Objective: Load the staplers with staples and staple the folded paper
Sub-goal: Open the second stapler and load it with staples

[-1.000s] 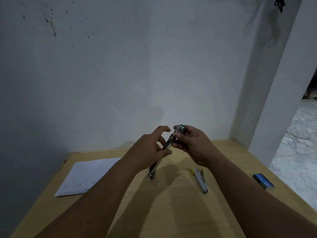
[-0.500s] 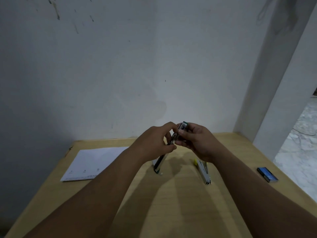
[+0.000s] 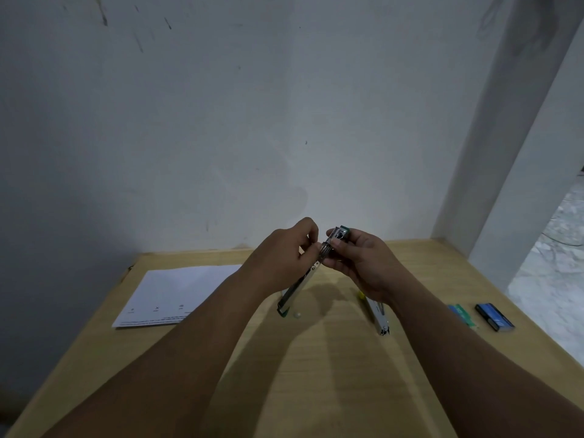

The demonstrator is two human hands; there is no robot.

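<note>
I hold a green stapler (image 3: 298,287) swung open above the wooden table (image 3: 316,374). My right hand (image 3: 363,263) grips its upper end, where the metal magazine shows. My left hand (image 3: 284,257) pinches the stapler's middle at the hinge, fingers curled; whether a strip of staples is between them I cannot tell. The lower arm hangs down to the table. A second stapler (image 3: 377,312) with a yellow end lies open on the table under my right wrist. The white paper (image 3: 177,292) lies flat at the left.
A blue staple box (image 3: 494,317) and a blue-green box (image 3: 463,315) lie near the table's right edge. A tiny white bit (image 3: 296,315) rests beside the stapler's lower tip. A wall stands behind the table, and a pillar at the right.
The view has tilted down a little, so the table shows more and the second box has come into sight. My left fingers have closed onto the stapler's middle.
</note>
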